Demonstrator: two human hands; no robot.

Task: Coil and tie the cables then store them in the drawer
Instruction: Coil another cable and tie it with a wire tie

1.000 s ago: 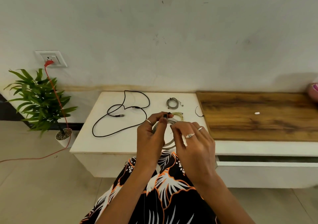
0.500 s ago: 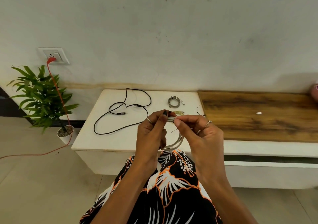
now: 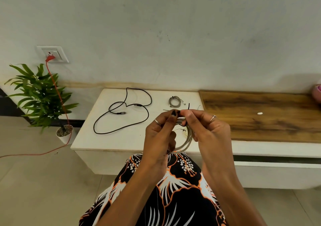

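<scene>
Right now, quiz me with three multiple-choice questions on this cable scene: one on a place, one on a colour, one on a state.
1. Where is the small grey coil?
A. on the white top
B. on the floor
C. in the plant pot

2. What colour is the loose cable on the top?
A. red
B. black
C. yellow

3. What state is the drawer in?
A. shut
C. removed
B. slightly open

Answers: 1 A, it lies on the white top behind the hands. 2 B, it sprawls dark and uncoiled. 3 B, a dark gap shows above its front.
</scene>
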